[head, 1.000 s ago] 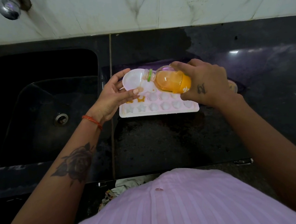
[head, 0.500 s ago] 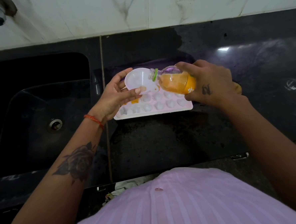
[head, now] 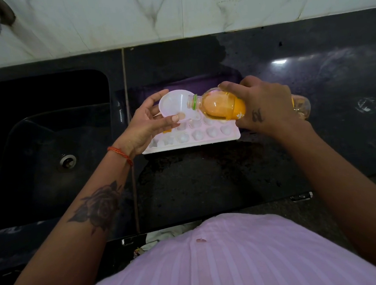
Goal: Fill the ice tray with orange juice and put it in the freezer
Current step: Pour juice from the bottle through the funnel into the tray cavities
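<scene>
From our head camera, our left hand (head: 146, 120) pinches a white funnel (head: 176, 105) over the ice tray (head: 204, 137) on the black counter (head: 207, 180). Our right hand (head: 262, 107) grips the juice bottle (head: 220, 105) on its side, mouth in the funnel.

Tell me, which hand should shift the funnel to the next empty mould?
Probably the left hand: it already pinches the funnel above the ice tray. The right hand grips the tilted juice bottle, its mouth at the funnel.
</scene>
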